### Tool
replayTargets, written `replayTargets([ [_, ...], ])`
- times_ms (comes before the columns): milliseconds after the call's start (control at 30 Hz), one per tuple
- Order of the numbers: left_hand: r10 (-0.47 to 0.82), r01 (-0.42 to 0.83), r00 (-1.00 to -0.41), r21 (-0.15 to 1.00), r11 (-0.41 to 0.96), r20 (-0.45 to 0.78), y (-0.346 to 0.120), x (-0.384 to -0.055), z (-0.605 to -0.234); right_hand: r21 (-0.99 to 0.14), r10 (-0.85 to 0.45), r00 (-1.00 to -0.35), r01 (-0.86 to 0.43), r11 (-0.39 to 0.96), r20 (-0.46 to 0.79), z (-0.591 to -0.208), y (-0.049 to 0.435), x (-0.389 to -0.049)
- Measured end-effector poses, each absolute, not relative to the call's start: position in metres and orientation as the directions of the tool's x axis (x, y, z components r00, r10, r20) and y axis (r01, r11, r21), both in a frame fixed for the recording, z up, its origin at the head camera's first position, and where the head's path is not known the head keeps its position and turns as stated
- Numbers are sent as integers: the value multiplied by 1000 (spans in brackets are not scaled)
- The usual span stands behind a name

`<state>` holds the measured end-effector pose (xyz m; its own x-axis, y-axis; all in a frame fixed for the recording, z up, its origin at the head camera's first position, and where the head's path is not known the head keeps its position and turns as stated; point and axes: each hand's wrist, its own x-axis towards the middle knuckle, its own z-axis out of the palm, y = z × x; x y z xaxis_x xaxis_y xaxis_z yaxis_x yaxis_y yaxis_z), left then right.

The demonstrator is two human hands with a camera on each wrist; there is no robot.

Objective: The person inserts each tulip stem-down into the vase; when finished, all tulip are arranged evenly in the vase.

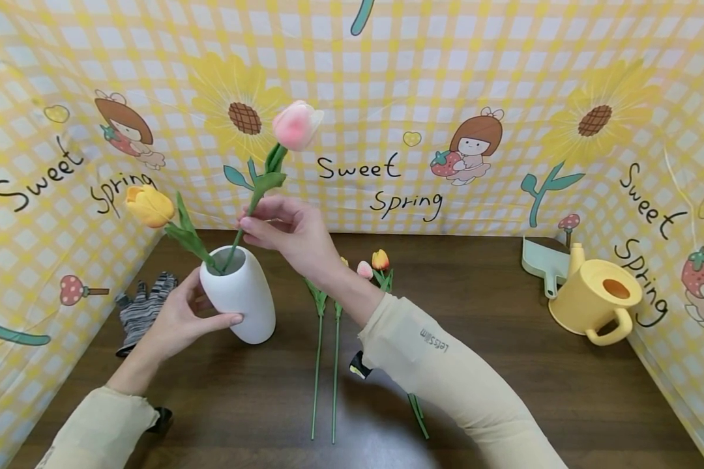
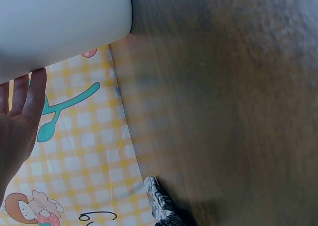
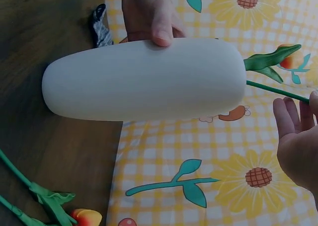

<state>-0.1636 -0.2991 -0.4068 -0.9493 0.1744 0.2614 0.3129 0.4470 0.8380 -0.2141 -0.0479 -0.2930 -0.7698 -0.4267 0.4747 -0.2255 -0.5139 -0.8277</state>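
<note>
A white vase (image 1: 243,299) stands on the dark wooden table, steadied by my left hand (image 1: 178,319), whose thumb and fingers hold its side. Out of the vase's mouth leans a yellow tulip (image 1: 150,206), tilted to the left. Above the rim, my right hand (image 1: 296,234) pinches the green stem of a pink tulip (image 1: 296,125); the stem's lower end is inside the vase, hidden by its wall. In the right wrist view, that stem (image 3: 276,90) runs from the vase opening to my fingertips. The left wrist view shows my left fingers (image 2: 35,94) against the vase.
Several more tulips (image 1: 336,365) lie on the table, partly under my right forearm. A grey knitted glove (image 1: 146,309) is left of the vase. At the right stand a yellow watering can (image 1: 592,303) and a pale green dustpan (image 1: 544,264). Checkered cloth (image 1: 352,85) walls the table.
</note>
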Motion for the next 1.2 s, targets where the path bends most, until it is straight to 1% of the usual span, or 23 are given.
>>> replayTargets([
  [133, 174, 315, -949, 840, 442, 264, -300, -164, -407, -842, -431, -770, -245, -480, 470, -297, -51, -216],
  [300, 171, 311, -950, 844, 437, 262, -301, -163, -407, -879, -471, -779, -209, -428, 414, -299, -53, -218],
  [400, 170, 308, -951, 842, 443, 259, -302, -163, -408, -904, -488, -785, -208, -373, 382, -298, -55, -219],
  [533, 170, 309, -951, 839, 448, 259, -302, -162, -408, -918, -491, -786, -246, -311, 376, -299, -57, -220],
  [667, 175, 314, -949, 842, 439, 263, -302, -163, -409, -916, -490, -778, -284, -285, 393, -300, -60, -221],
  [900, 186, 315, -948, 847, 427, 259, -301, -165, -409, -922, -509, -770, -301, -242, 385, -301, -65, -222],
  [1067, 200, 341, -939, 840, 422, 281, -300, -166, -408, -901, -528, -736, -406, -156, 423, -299, -65, -222],
  [1200, 207, 360, -932, 832, 422, 298, -300, -166, -409, -879, -536, -722, -470, -85, 438, -296, -65, -221],
])
